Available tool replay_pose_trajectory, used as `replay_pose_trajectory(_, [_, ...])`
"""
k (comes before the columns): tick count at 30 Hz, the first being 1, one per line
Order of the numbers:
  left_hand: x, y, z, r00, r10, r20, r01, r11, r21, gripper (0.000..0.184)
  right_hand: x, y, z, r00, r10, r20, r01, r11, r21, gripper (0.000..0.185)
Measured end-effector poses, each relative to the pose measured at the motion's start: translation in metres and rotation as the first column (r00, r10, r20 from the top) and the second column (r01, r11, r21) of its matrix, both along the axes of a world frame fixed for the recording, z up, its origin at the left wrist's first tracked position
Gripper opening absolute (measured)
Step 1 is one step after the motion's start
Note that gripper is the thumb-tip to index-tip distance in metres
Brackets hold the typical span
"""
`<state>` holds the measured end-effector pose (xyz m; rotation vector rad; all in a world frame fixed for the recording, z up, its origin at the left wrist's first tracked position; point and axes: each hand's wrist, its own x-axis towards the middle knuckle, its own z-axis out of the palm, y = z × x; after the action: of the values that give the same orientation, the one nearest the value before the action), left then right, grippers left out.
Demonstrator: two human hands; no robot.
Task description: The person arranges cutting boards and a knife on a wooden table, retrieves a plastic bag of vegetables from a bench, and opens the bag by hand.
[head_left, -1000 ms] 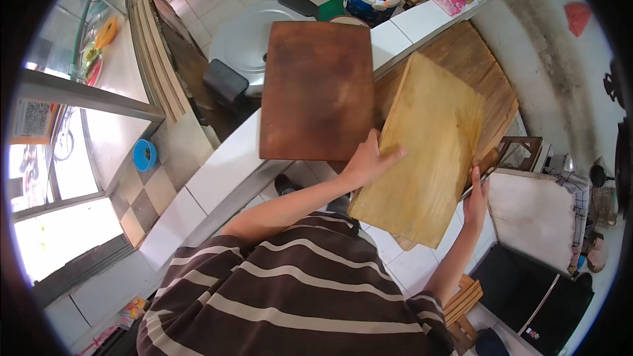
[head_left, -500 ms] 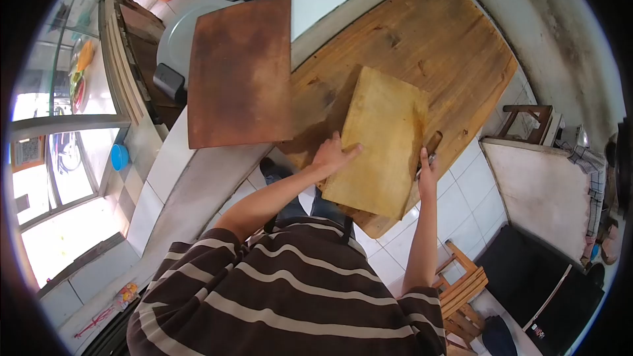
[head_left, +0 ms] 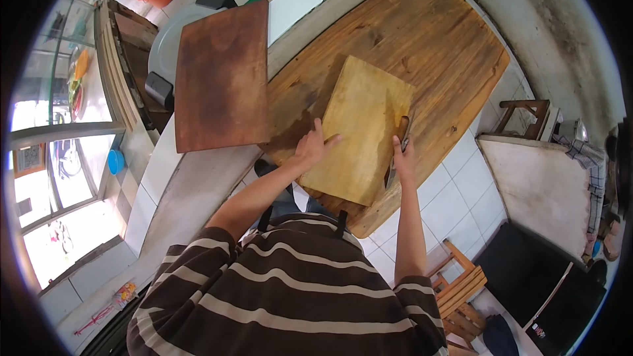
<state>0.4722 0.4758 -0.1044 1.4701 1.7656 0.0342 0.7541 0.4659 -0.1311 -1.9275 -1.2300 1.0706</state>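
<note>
A pale yellow wooden cutting board lies at an angle on the brown wooden tabletop. My left hand rests at its left edge, thumb and index finger spread, the thumb over the board's surface. At the opposite edge, my right hand is closed around what looks like a knife with a wooden handle. The handle points up past my fingers, and a dark metal part shows beside the board. My fingers hide some of it. A dark reddish-brown board sits to the left.
The reddish board overlaps a grey round lid or basin with black handles. White tiles edge the counter behind. A wooden stool stands low on the right, near a black case-like object. A wall borders the table's right side.
The yellow board has turned slightly, its near end shifting left. My right hand has moved up and left, bringing the knife against the board's right edge. The whole view has shifted a little.
</note>
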Motion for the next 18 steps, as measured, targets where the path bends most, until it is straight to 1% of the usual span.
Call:
replay_pose_trajectory(1, [0.001,-0.001,-0.005,1.0,-0.012,0.0,0.012,1.0,0.003,0.096,-0.004,0.0,0.01,1.0,0.002,-0.022,-0.002,1.0,0.002,0.067])
replay_pose_trajectory(2, [0.0,-0.003,-0.011,1.0,-0.026,-0.001,0.026,1.0,0.004,0.093,-0.003,-0.002,0.0,1.0,-0.006,-0.022,0.007,1.0,0.028,0.065])
replay_pose_trajectory(3, [0.001,-0.005,-0.016,1.0,0.01,0.01,-0.011,0.998,0.058,0.091,0.0,-0.002,-0.019,1.0,-0.014,-0.021,0.015,0.998,0.054,0.063])
replay_pose_trajectory(4, [0.003,-0.009,-0.02,0.999,0.046,0.026,-0.049,0.993,0.112,0.088,0.001,-0.002,-0.026,1.0,-0.021,-0.018,0.023,0.996,0.081,0.061])
replay_pose_trajectory(5, [0.006,-0.011,-0.023,0.996,0.08,0.046,-0.086,0.982,0.166,0.085,0.004,-0.002,-0.032,1.0,-0.005,0.011,0.004,0.998,0.07,0.062])
replay_pose_trajectory(8, [0.006,-0.011,-0.04,0.996,0.063,0.059,-0.076,0.969,0.235,0.08,0.002,-0.003,-0.025,0.996,0.026,0.085,-0.028,0.999,0.021,0.062])
replay_pose_trajectory(10, [0.011,-0.012,-0.036,0.993,0.106,0.05,-0.115,0.962,0.247,0.078,-0.005,-0.003,-0.006,0.993,0.028,0.112,-0.024,0.999,-0.033,0.062])
replay_pose_trajectory(11, [0.013,-0.011,-0.033,0.991,0.128,0.045,-0.135,0.957,0.255,0.077,-0.007,-0.003,-0.006,0.992,0.03,0.126,-0.027,0.999,-0.028,0.062])
replay_pose_trajectory(13, [0.013,-0.009,-0.028,0.994,0.109,0.001,-0.107,0.975,0.193,0.076,-0.01,-0.003,-0.005,0.987,0.036,0.154,-0.034,0.999,-0.018,0.061])
replay_pose_trajectory(14, [0.013,-0.008,-0.026,0.995,0.098,-0.021,-0.093,0.983,0.161,0.076,-0.011,-0.002,-0.005,0.986,0.037,0.164,-0.03,0.998,-0.046,0.06])
replay_pose_trajectory(16, [0.011,-0.01,-0.032,0.993,0.116,0.018,-0.117,0.978,0.172,0.083,-0.018,0.0,0.009,0.982,0.041,0.184,-0.022,0.994,-0.105,0.059])
replay_pose_trajectory(18, [0.008,-0.011,-0.036,0.992,0.122,0.041,-0.127,0.976,0.175,0.087,-0.024,0.0,0.011,0.979,0.031,0.199,-0.02,0.998,-0.058,0.055])
